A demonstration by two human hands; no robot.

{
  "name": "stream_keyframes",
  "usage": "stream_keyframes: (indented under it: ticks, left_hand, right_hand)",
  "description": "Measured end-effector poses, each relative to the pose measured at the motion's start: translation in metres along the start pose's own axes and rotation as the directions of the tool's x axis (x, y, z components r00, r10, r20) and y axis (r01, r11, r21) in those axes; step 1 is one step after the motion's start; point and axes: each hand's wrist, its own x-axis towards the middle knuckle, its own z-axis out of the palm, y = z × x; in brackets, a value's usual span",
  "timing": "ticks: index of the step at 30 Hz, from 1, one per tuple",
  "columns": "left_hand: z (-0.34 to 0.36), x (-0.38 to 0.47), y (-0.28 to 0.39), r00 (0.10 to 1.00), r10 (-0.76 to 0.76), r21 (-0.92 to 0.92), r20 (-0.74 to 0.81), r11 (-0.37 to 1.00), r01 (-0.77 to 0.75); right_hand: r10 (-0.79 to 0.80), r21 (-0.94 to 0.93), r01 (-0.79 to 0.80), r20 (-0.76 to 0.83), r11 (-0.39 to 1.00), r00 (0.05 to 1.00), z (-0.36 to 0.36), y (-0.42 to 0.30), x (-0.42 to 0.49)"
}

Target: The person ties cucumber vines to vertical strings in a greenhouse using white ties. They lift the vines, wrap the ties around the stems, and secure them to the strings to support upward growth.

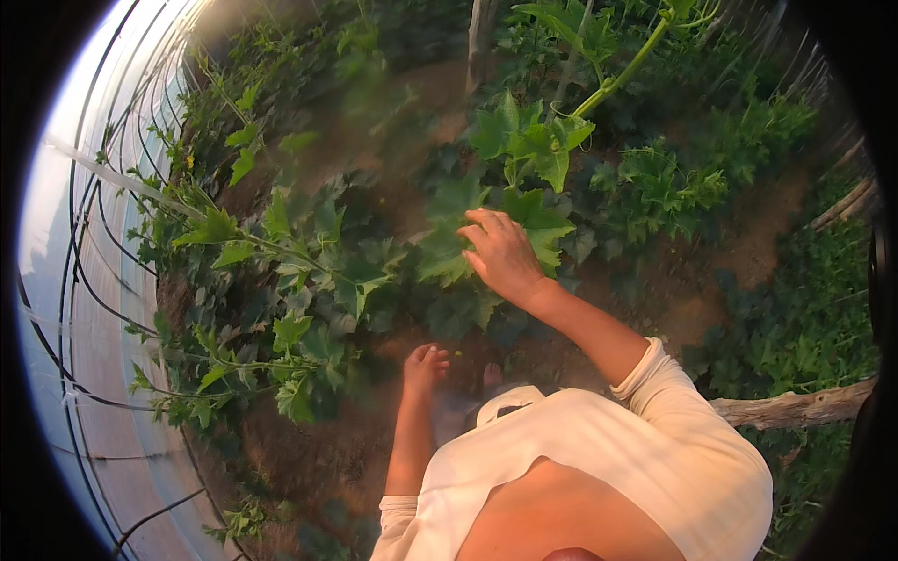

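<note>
My right hand (501, 249) reaches over a broad lobed leaf (540, 228) of a climbing vine, probably a gourd. Its fingers are bent and a little apart, and the palm side is hidden. Whether the skin touches the leaf is unclear. Above it, younger leaves (533, 140) hang from a thick green stem (621, 73) with curling tendrils. Lower down, my left hand (424, 366) hangs in front of my body, its fingers loosely curled. Nothing can be made out in it, though its inside is partly hidden. Leafy shoots (298, 336) grow to its left.
At the left curves a plastic-film greenhouse wall (119, 294) with dark hoops. A pale strip (126, 181) runs from it into the vines. Wooden posts stand at the top (480, 42), and a rough pole (800, 407) lies across the right. Brown soil (309, 449) shows between plants.
</note>
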Motion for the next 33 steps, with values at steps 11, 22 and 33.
stream_keyframes:
  ticks: [11, 22, 33]
  left_hand:
    - [0.094, 0.005, 0.113, 0.786, 0.556, 0.64, 0.269, 0.507, -0.578]
    - [0.205, 0.003, 0.113, 0.806, 0.423, 0.782, 0.414, 0.288, -0.553]
    - [0.182, -0.029, 0.093, 0.689, 0.61, 0.827, 0.393, 0.094, -0.555]
  right_hand:
    - [0.535, -0.375, -0.435, 0.225, 0.819, 0.814, -0.005, 0.073, -0.112]
    - [0.5, -0.089, -0.514, 0.42, 0.853, 0.758, -0.013, 0.055, -0.123]
    - [0.5, 0.143, -0.542, 0.25, 0.828, 0.829, -0.028, 0.14, -0.058]
